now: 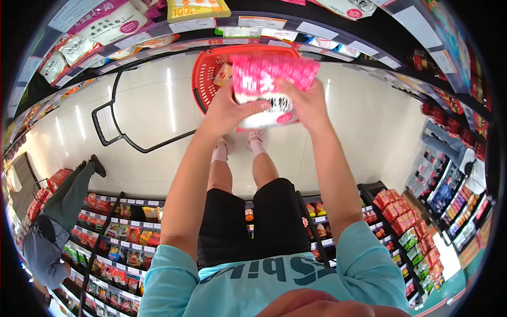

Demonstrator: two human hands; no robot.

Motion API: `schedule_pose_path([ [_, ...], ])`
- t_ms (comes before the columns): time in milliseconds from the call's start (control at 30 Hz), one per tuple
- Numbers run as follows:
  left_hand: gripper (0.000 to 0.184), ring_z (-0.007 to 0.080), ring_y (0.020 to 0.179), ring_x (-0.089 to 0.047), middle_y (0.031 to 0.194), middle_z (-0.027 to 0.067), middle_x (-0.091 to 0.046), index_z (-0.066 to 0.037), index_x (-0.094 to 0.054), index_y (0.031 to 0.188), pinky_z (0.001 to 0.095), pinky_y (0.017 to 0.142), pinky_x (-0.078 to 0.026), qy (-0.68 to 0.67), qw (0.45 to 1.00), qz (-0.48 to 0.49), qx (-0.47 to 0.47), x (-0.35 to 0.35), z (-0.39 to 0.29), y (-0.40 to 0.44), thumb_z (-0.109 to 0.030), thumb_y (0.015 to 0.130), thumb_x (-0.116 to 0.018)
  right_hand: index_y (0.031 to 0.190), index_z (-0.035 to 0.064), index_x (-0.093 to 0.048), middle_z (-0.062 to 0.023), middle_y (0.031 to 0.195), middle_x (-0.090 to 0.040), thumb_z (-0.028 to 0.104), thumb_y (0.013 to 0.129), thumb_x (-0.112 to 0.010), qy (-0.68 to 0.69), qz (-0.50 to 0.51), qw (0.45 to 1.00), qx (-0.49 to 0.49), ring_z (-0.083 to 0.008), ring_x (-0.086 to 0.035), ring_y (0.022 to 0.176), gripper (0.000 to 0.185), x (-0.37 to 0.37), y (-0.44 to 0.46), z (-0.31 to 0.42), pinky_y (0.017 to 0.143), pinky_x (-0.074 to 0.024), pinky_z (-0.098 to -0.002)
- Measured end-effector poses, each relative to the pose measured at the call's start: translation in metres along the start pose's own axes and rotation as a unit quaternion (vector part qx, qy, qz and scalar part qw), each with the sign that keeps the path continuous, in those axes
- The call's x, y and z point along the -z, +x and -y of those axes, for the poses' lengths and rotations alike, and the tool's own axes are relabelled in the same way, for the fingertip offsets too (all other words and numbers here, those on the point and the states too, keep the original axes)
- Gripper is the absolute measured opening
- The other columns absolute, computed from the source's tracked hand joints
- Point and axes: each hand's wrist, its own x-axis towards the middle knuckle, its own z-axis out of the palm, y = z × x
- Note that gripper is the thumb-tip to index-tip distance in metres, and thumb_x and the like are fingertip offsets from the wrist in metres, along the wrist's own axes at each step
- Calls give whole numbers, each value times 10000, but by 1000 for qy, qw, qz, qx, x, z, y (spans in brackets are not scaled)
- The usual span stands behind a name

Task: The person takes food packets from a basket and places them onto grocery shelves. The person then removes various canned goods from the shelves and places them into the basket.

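Both my hands grip a pink and white plastic food bag point(257, 79), held up in front of me above the floor. My left hand point(228, 110) is closed on its left edge, with the thumb lying across the white front. On the right side, my right hand point(307, 101) clasps the bag, thumb also over the front. Dark and pink printing shows on the bag, slightly blurred. Behind and below it stands a red shopping basket point(202, 79), partly hidden by the bag. A small yellowish package point(223, 74) lies inside the basket.
Stocked shelves point(253, 33) curve across the far side; more shelves point(119, 238) stand behind me. A long black basket handle point(108, 141) reaches left over the pale floor. At left, a person point(53, 232) in grey-blue is close to the shelving. Red packs point(398, 211) are stacked at right.
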Motion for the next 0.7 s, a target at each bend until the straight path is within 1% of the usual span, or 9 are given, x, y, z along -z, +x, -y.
schedule_pose_path([
  [200, 483, 197, 861, -720, 1004, 113, -763, -18, -710, 1099, 350, 788, -555, 242, 957, -85, -137, 3, -54, 61, -308, 759, -893, 1118, 13, -704, -50, 1022, -740, 235, 884, -812, -147, -5, 972, 184, -118, -688, 907, 340, 11, 60, 74, 769, -559, -293],
  [267, 543, 217, 1084, -666, 1204, 150, -697, -24, -615, 1267, 406, 940, -527, 306, 934, -94, -156, 2, -89, 84, -261, 827, -827, 1102, -5, -691, -52, 968, -734, 208, 907, -766, -168, -63, 943, 281, -145, -689, 873, 298, 15, 90, 95, 727, -559, -300],
  [333, 565, 302, 1057, -683, 1127, 161, -711, -13, -645, 1221, 424, 901, -528, 312, 919, -99, -220, -1, -116, 100, -373, 818, -809, 1126, -25, -677, -69, 1009, -712, 219, 922, -759, -84, -12, 916, 393, -146, -664, 825, 329, 11, 126, 121, 657, -541, -297],
  [433, 768, 567, 1298, -413, 1473, 415, -325, 133, -332, 1438, 576, 1123, -336, 201, 925, -123, -299, -13, -134, 117, -249, 885, -704, 1167, -37, -672, -83, 1091, -716, 149, 895, -775, -65, -24, 960, 271, -164, -666, 916, 345, 10, 142, 146, 744, -550, -308],
  [500, 779, 567, 1277, -438, 1456, 431, -331, 135, -306, 1445, 537, 1094, -397, 429, 794, -231, -363, -9, -121, 125, -160, 874, -746, 1180, -41, -668, -86, 1099, -716, 143, 888, -781, -106, -11, 949, 296, -168, -659, 931, 364, 15, 161, 137, 762, -547, -308],
  [533, 779, 567, 1277, -438, 1456, 431, -331, 135, -306, 1445, 537, 1094, -397, 430, 793, -233, -365, -9, -112, 126, -160, 874, -746, 1193, -46, -664, -90, 1106, -716, 137, 881, -787, -147, -1, 936, 321, -173, -653, 947, 382, 17, 166, 134, 780, -545, -308],
  [600, 851, 591, 1272, -424, 1431, 420, -361, 130, -288, 1459, 566, 1108, -368, 554, 676, -248, -417, -14, -96, 126, -248, 868, -769, 1194, -44, -668, -91, 1108, -715, 133, 875, -790, -133, -2, 952, 276, -179, -641, 944, 384, 18, 163, 135, 768, -542, -307],
  [667, 815, 578, 1293, -402, 1414, 378, -389, 38, -331, 1492, 604, 1126, -326, 557, 681, -239, -410, -20, -94, 129, -330, 889, -738, 1182, -33, -679, -104, 1128, -714, 149, 887, -780, -167, -11, 934, 316, -178, -641, 973, 361, 17, 154, 139, 776, -544, -307],
  [700, 777, 572, 1308, -381, 1414, 358, -393, -1, -358, 1497, 621, 1136, -299, 602, 624, -240, -437, -22, -97, 130, -367, 907, -705, 1173, -23, -688, -113, 1124, -713, 170, 902, -769, -207, 11, 953, 220, -180, -639, 988, 343, 16, 133, 158, 774, -545, -307],
])
